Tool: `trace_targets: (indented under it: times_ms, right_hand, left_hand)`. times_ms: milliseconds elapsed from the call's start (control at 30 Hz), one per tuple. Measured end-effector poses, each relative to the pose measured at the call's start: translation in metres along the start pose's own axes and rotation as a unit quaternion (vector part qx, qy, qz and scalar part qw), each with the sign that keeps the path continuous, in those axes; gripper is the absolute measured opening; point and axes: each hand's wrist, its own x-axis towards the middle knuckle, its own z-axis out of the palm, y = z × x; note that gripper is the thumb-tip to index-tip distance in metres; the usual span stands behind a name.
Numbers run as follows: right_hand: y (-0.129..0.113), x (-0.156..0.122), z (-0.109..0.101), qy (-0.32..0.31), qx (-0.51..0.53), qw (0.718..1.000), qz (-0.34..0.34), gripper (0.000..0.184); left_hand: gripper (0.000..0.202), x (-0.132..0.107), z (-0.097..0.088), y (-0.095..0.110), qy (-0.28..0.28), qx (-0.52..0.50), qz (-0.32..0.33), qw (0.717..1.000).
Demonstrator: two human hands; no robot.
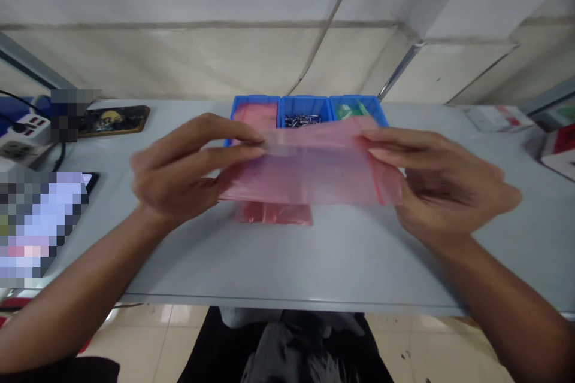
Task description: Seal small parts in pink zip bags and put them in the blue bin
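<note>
A translucent pink zip bag (323,170) is stretched sideways between my two hands, above the table. My left hand (193,170) pinches its left end between thumb and fingers. At the other end, near the red zip strip, my right hand (444,176) grips the bag. Below and partly behind it, a second pink bag (276,213) lies on the table. Just beyond stand three blue bins: the left bin (256,99) has pink bags in it, the middle bin (305,103) small metal screw-like pieces, the right bin (381,115) green bags. The held bag hides their fronts.
The grey table (350,263) ends at a wall behind the bins. On the left are a phone-like device (58,221), a dark decorated slab (117,121) and a power strip (27,137) with cables. White-and-red boxes (498,118) stand at the right.
</note>
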Motion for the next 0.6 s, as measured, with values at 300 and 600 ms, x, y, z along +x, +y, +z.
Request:
trace_targets:
  times_ms: [300, 600]
  right_hand:
    - [-0.007, -0.004, -0.002, -0.041, -0.090, 0.995, -0.001, 0.061]
    - [-0.008, 0.004, -0.002, -0.006, -0.092, 0.993, -0.073, 0.068]
  left_hand:
    - [0.030, -0.050, -0.012, -0.045, 0.023, 0.010, -0.131, 0.991]
    - [0.035, -0.051, -0.012, -0.042, 0.020, 0.120, -0.096, 0.988]
